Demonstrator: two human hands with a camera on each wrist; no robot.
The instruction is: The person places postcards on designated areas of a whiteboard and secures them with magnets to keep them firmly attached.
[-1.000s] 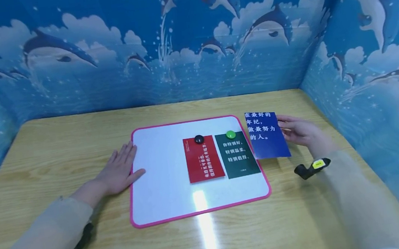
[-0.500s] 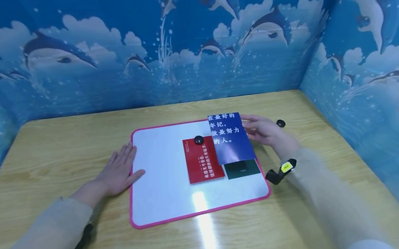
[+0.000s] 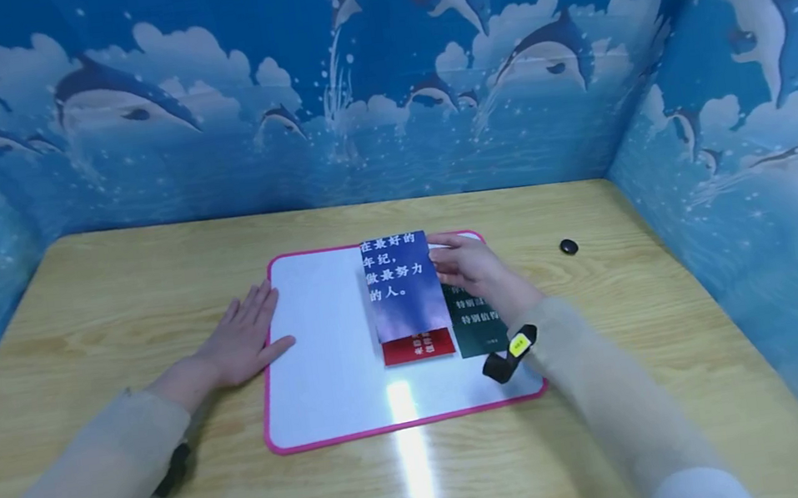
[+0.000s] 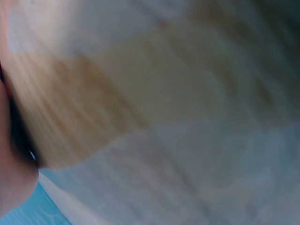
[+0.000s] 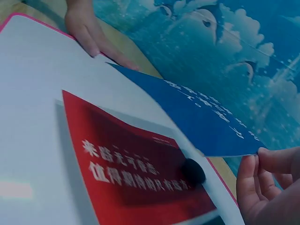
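My right hand [image 3: 473, 267] pinches the right edge of a blue card [image 3: 407, 307] with white writing. The card is held above the whiteboard [image 3: 327, 393] and, in the head view, covers most of a red card [image 3: 418, 349]. The right wrist view shows the blue card [image 5: 201, 119] lifted off the board, with a black round magnet [image 5: 193, 172] on the red card [image 5: 136, 178]. A dark green card [image 3: 479, 327] lies at the board's right, partly behind my right hand and wrist. My left hand [image 3: 238, 337] rests with straight fingers on the board's left edge.
One black round magnet [image 3: 569, 247] lies on the wooden table [image 3: 645, 334] right of the board. Dolphin-printed walls [image 3: 243, 160] stand behind and at the sides. The left wrist view is blurred.
My right hand has carried the blue card leftward from beside the board, across the green card, to above the red one. The black magnet on the table is now uncovered. My left hand stays put.
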